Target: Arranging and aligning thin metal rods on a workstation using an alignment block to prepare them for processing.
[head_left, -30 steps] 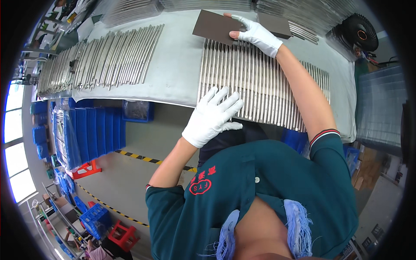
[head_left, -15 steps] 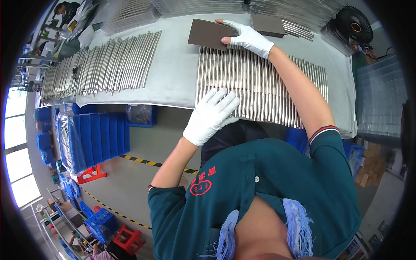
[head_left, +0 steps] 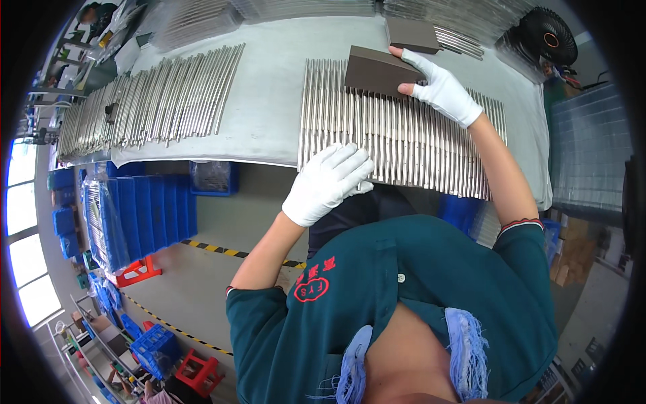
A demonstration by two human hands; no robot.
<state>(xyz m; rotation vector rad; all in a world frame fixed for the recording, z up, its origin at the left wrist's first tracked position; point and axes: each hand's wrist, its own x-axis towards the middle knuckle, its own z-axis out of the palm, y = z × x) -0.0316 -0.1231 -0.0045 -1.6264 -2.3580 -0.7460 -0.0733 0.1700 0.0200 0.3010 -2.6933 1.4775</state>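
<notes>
Right fingers (head_left: 406, 88) clasp one block (head_left: 378, 70), second block (head_left: 410, 36) beyond; left fingers (head_left: 347, 165) outstretched on rods (head_left: 404, 138).

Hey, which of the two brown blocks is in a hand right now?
The nearer block, held by its right end in the right hand above the rods; the other block lies farther back.

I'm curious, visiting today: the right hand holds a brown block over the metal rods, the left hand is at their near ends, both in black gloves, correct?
Not quite: the gloves are white in the head view. The right hand holds the brown block over the metal rods, with the left hand at their near ends.
</notes>
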